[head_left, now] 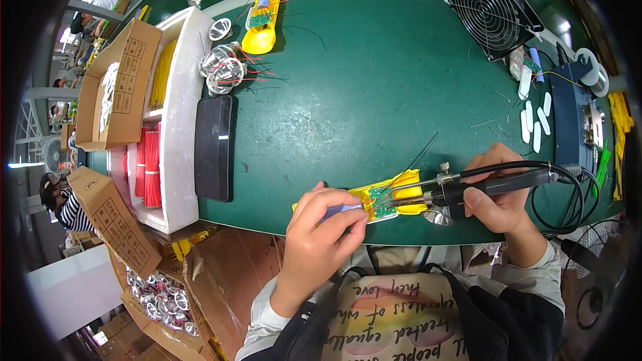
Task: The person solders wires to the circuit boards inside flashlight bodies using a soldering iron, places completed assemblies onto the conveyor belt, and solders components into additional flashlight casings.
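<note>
Green and faintly shiny, the worktop (321, 113) takes up most of my view. Along its left side stands a white foam box (182, 180); at the far right I see a black fan (493, 10), with a blue soldering station (568, 107) nearer me.

The right hand (505, 215) is wrapped around the handle of a soldering iron (505, 184), its tip pointing left. The left hand (311, 224) is mostly curled, thumb and fingers pinching a blue cylinder (338, 211).

Between the two, at the worktop's near edge, lies an open yellow shell (412, 177). It looks like light, stiff plastic, probably a little slick, so I'd take it by its outer walls. Just beside its right end is a shiny reflector (438, 216), easily smudged, I'd guess; best held by the rim.

Inside the shell sits a green circuit board (384, 210), likely fragile: edges only, well away from the hot tip. Whether that tip touches it, I can't tell. Thinnest of all, the dark wires (421, 152) look bendy, and tugging could tear their joints.
</note>
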Demonstrator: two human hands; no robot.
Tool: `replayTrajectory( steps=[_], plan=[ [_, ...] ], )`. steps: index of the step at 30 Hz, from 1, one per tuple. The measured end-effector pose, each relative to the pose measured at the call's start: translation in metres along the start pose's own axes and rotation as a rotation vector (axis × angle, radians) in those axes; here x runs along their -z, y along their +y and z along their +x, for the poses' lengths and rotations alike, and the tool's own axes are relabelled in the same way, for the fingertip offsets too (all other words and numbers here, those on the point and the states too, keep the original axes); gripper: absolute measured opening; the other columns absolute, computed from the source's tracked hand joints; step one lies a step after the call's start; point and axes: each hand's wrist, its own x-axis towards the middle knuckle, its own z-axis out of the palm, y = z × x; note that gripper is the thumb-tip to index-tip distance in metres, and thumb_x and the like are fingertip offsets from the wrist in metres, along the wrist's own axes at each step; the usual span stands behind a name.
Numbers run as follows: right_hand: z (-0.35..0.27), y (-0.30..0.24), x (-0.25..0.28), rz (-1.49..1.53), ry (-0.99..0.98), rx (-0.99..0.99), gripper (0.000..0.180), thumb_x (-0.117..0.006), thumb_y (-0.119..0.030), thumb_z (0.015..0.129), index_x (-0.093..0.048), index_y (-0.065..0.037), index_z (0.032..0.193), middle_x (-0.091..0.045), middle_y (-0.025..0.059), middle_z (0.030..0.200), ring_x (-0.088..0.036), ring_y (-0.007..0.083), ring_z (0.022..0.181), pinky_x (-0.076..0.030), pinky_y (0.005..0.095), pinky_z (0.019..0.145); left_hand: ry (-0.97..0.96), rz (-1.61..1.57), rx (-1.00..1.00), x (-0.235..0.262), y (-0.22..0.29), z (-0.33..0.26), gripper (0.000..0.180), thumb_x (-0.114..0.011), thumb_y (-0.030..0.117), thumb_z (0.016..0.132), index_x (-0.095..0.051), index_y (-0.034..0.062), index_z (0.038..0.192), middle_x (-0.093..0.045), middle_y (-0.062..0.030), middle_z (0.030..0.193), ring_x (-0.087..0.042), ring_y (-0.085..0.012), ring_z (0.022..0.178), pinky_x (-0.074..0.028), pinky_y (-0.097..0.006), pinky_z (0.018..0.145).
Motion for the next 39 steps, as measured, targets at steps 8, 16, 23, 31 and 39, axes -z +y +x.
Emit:
replayTrajectory(
  steps=[8,16,23,31,39],
  plan=[
    [0.000,-0.002,0.000,0.048,0.012,-0.019,0.016,-0.066,-0.003,0.065,-0.056,0.003,0.075,-0.055,0.0086,0.069,-0.048,0.0089,0.053,-0.035,0.0212,0.047,-0.011,0.010,-0.002,0.001,-0.001,0.001,0.015,-0.069,0.002,0.063,-0.061,0.0060,0.075,-0.058,-0.0038,0.087,-0.057,-0.0225,0.081,-0.046,-0.044,0.082],
    [0.002,-0.005,0.005,0.086,0.043,0.035,0.014,-0.061,0.000,0.067,-0.050,0.003,0.075,-0.051,0.0083,0.067,-0.047,0.0074,0.049,-0.034,0.0196,0.043,-0.044,0.032,-0.005,0.003,0.000,0.001,0.015,-0.068,0.003,0.065,-0.062,0.0072,0.078,-0.058,-0.0032,0.089,-0.057,-0.0222,0.082,-0.045,-0.044,0.083],
    [0.008,-0.002,0.011,0.085,0.077,0.192,0.013,-0.056,0.001,0.073,-0.046,0.002,0.083,-0.050,0.0081,0.063,-0.046,0.0085,0.041,-0.038,0.0204,0.039,-0.029,0.049,-0.058,-0.004,-0.003,0.003,0.016,-0.069,0.002,0.063,-0.064,0.0083,0.076,-0.059,-0.0031,0.084,-0.058,-0.0187,0.076,-0.046,-0.042,0.084],
    [0.015,0.004,0.013,0.002,0.305,0.136,0.016,-0.058,-0.008,0.080,-0.046,0.001,0.085,-0.054,0.0096,0.060,-0.048,0.0090,0.040,-0.037,0.0191,0.036,0.043,-0.005,-0.137,-0.006,-0.009,0.000,0.018,-0.069,0.005,0.065,-0.063,0.0078,0.082,-0.058,-0.0045,0.089,-0.057,-0.0221,0.083,-0.043,-0.046,0.086],
    [0.023,0.007,0.012,-0.061,0.381,0.098,0.015,-0.057,-0.005,0.080,-0.044,0.000,0.085,-0.054,0.0096,0.061,-0.048,0.0090,0.041,-0.037,0.0187,0.037,0.102,-0.115,0.494,0.042,-0.014,-0.058,0.026,-0.057,0.001,0.071,-0.062,0.0075,0.096,-0.061,-0.0083,0.086,-0.055,-0.0217,0.073,-0.044,-0.031,0.066]
  ],
)
